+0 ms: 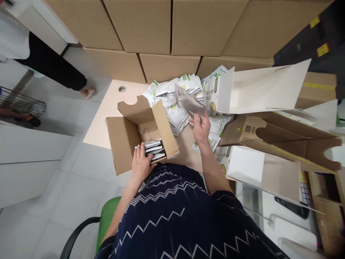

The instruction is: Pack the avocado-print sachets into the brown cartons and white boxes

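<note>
My right hand [201, 128] is closed on the lower end of a silver foil sachet [188, 100], lifted above a loose pile of white and silver sachets [175, 115]. My left hand [140, 161] lies with outstretched fingers at the near left of an open brown cardboard box [118, 144]. Its fingertips and thumb touch a row of sachets standing on edge [154, 148] inside the box. The far part of this box holds no sachets. Printed white Super Meal cartons [211, 95] lie on their sides to the right of the pile.
Large brown cartons [148, 28] are stacked behind the table [101, 122]. Another open brown box [258, 133] lies between the white cartons. A green chair [109, 216] is below me. On the left, a person's dark trouser leg [54, 63] stands near a wire basket [21, 102].
</note>
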Tool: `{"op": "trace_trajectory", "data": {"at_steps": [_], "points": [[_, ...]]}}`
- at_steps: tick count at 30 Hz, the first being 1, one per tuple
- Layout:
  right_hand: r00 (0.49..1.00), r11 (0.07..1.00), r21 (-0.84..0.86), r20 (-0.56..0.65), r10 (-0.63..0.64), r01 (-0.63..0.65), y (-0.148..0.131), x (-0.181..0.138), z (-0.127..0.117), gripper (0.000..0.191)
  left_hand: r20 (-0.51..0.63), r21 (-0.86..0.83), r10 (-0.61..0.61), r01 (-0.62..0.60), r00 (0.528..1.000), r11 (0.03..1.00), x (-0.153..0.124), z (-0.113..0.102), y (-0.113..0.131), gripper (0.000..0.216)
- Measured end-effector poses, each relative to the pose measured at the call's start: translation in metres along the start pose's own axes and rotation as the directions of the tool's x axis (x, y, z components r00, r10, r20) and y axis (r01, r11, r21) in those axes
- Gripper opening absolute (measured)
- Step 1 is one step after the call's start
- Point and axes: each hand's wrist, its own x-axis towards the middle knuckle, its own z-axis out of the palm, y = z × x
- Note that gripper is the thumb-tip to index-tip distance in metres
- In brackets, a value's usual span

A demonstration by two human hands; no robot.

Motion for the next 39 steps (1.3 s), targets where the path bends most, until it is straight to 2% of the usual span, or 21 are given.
{"op": "trace_trajectory", "data": {"at_steps": [2, 4, 6, 9, 12, 14, 19, 22, 24, 26, 31, 36, 39], "points": [[0.992, 0.985, 0.139, 0.049, -0.113, 0.106, -0.035, -0.003, -0.015, 0.048, -0.002, -0.004, -0.004, 0.004, 1.000, 1.000, 0.000, 0.000, 0.001, 0.033], [0.956, 0.958, 0.206, 0.173, -0.237, 0.200, -0.070, -0.003, -0.023, 0.046, -0.001, -0.005, -0.004, 0.004, 1.000, 1.000, -0.001, 0.000, 0.001, 0.033], [0.870, 0.934, 0.204, 0.348, -0.349, 0.293, -0.101, 0.000, -0.021, 0.042, -0.002, -0.009, -0.004, 0.004, 1.000, 1.000, -0.001, 0.001, 0.001, 0.034], [0.674, 0.885, 0.108, 0.608, -0.420, 0.454, -0.132, 0.005, 0.002, 0.034, -0.007, -0.016, -0.006, 0.006, 1.000, 1.000, -0.001, 0.001, 0.001, 0.034], [0.477, 0.818, -0.042, 0.829, -0.292, 0.574, -0.142, 0.010, 0.044, 0.029, -0.005, -0.018, -0.013, 0.013, 1.000, 1.000, -0.001, 0.001, 0.003, 0.034], [0.366, 0.785, -0.092, 0.914, -0.178, 0.613, -0.139, 0.014, 0.074, 0.026, -0.003, -0.022, -0.021, 0.021, 1.000, 1.000, -0.002, 0.000, 0.004, 0.035], [0.146, 0.750, -0.064, 0.988, -0.043, 0.659, -0.121, 0.015, 0.129, 0.029, -0.010, -0.046, -0.032, 0.031, 0.999, 0.998, -0.002, 0.001, 0.004, 0.034], [0.015, 0.700, -0.020, 1.000, 0.013, 0.714, -0.116, 0.010, 0.142, 0.032, -0.015, -0.070, -0.033, 0.032, 0.999, 0.997, -0.003, 0.003, 0.003, 0.032], [-0.054, 0.653, 0.026, 0.998, 0.023, 0.757, -0.116, 0.006, 0.144, 0.032, -0.014, -0.079, -0.034, 0.032, 0.999, 0.996, -0.003, 0.005, 0.002, 0.032], [-0.079, 0.630, 0.049, 0.997, 0.019, 0.775, -0.118, 0.003, 0.141, 0.032, -0.016, -0.085, -0.031, 0.029, 0.999, 0.996, -0.004, 0.006, 0.002, 0.033], [-0.063, 0.662, 0.022, 0.997, 0.038, 0.749, -0.118, -0.001, 0.135, 0.033, -0.035, -0.099, -0.033, 0.030, 0.999, 0.995, -0.005, 0.005, 0.001, 0.036], [-0.102, 0.634, 0.032, 0.992, 0.074, 0.772, -0.116, -0.006, 0.136, 0.033, -0.029, -0.090, -0.025, 0.022, 0.999, 0.996, -0.003, 0.001, 0.002, 0.039], [-0.097, 0.644, 0.035, 0.993, 0.062, 0.765, -0.114, -0.007, 0.138, 0.034, -0.016, -0.073, -0.005, 0.004, 1.000, 0.997, -0.003, -0.001, 0.002, 0.042]]}}
